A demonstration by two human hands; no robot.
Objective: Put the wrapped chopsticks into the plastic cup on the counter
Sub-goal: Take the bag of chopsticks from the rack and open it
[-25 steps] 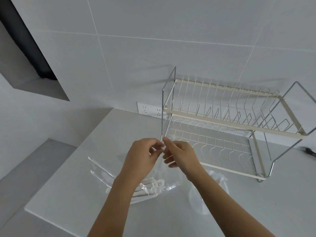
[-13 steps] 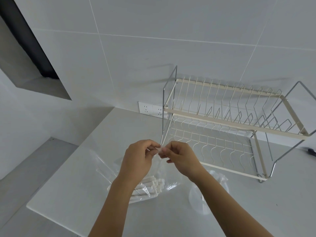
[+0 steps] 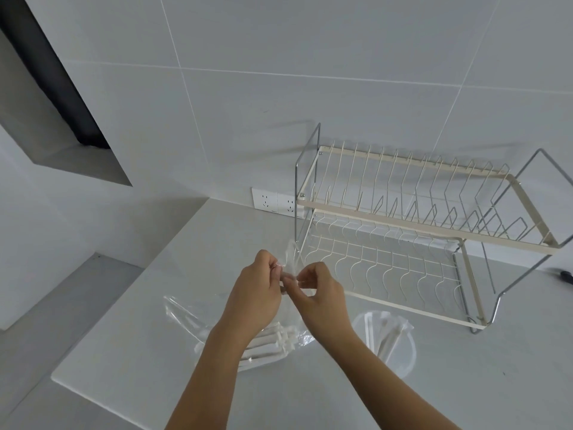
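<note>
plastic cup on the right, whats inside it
A few wrapped chopsticks stand slanted inside the clear cup. The right forearm covers the cup's left edge, so an exact count is not possible.

I see both bare forearms rising from the bottom edge toward mid-frame. My left hand (image 3: 259, 293) and right hand (image 3: 321, 297) meet just below centre, knuckles up, thumbs and fingertips pinched together on a thin clear film held between them.
</note>
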